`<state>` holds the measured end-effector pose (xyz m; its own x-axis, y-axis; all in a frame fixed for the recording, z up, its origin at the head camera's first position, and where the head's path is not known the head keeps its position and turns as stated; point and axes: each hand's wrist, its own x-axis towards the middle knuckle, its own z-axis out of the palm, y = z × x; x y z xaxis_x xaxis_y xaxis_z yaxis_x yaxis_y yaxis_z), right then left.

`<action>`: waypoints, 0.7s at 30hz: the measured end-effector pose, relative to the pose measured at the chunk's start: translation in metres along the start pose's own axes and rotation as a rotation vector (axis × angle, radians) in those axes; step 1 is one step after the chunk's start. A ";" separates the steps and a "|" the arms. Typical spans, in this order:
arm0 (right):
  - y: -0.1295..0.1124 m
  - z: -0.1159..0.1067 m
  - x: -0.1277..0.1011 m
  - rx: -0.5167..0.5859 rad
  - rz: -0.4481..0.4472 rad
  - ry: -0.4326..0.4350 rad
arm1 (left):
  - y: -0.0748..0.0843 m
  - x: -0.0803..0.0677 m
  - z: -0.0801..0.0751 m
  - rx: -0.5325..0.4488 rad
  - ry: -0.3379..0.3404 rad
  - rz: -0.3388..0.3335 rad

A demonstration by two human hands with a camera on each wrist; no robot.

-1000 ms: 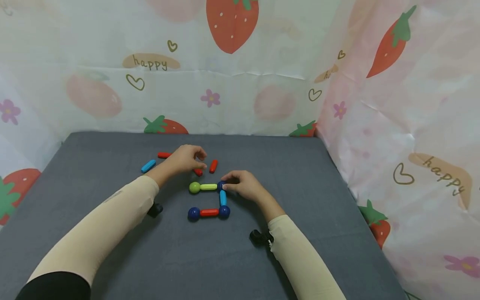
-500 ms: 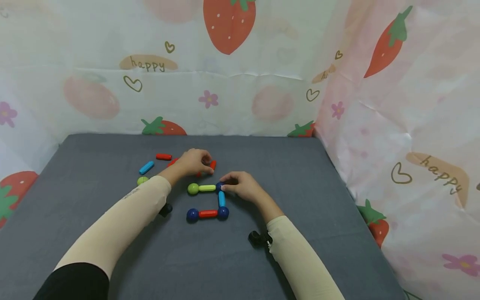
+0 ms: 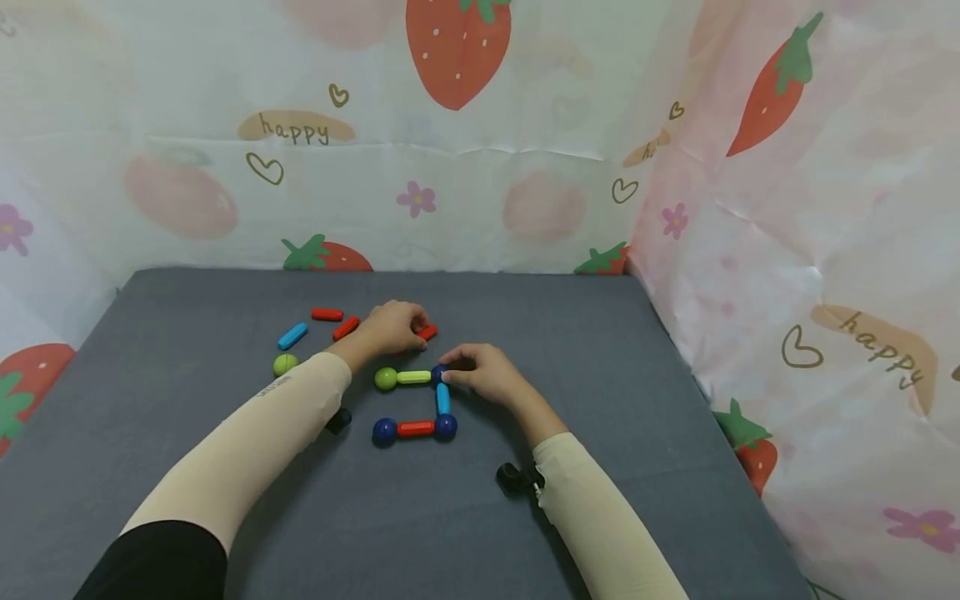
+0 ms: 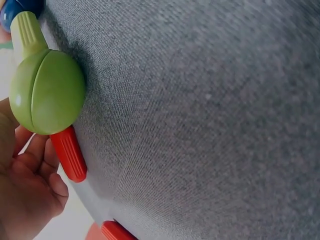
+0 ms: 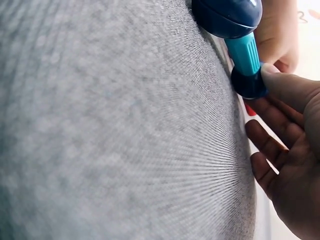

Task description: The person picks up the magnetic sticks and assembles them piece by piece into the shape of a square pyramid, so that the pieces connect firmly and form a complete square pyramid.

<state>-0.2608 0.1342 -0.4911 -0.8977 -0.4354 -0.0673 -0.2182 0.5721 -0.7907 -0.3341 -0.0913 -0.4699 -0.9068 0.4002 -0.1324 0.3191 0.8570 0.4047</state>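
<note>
My left hand (image 3: 388, 327) reaches to the back of the table and pinches a red rod (image 3: 427, 332) between thumb and fingers. My right hand (image 3: 487, 372) pinches a dark blue ball (image 5: 249, 86) at the upper right corner of a joined shape. From that ball a green rod (image 3: 414, 377) runs left to a green ball (image 3: 386, 379). A light blue rod (image 3: 443, 399) runs from it toward me to another dark blue ball (image 3: 446, 427). A red rod (image 3: 416, 428) links that one to a third dark blue ball (image 3: 385, 431).
Left of my left hand lie two loose red rods (image 3: 327, 314), a blue rod (image 3: 292, 336) and a loose green ball (image 3: 285, 364). Grey cloth (image 3: 585, 358) covers the table. A strawberry-print curtain (image 3: 465, 192) stands behind and to the right.
My left hand has moved right to the far red rod and grips it; the rod has turned from upright in view to slanting. The right hand stays on the blue ball.
</note>
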 end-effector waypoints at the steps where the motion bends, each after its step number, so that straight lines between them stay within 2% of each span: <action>1: 0.000 0.000 0.000 0.001 0.001 -0.001 | 0.000 0.000 0.000 0.004 -0.002 -0.003; 11: -0.001 0.000 0.000 0.002 -0.007 0.007 | 0.001 0.001 0.001 -0.015 0.003 -0.027; 16: -0.001 0.001 0.000 -0.002 -0.008 0.006 | 0.004 -0.005 -0.003 -0.129 -0.004 -0.047; 21: 0.000 0.002 0.001 -0.001 -0.002 0.009 | 0.006 -0.015 -0.013 -0.244 0.034 -0.054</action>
<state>-0.2612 0.1329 -0.4923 -0.9006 -0.4304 -0.0603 -0.2203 0.5718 -0.7902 -0.3223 -0.0960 -0.4537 -0.9307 0.3415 -0.1308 0.1978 0.7710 0.6053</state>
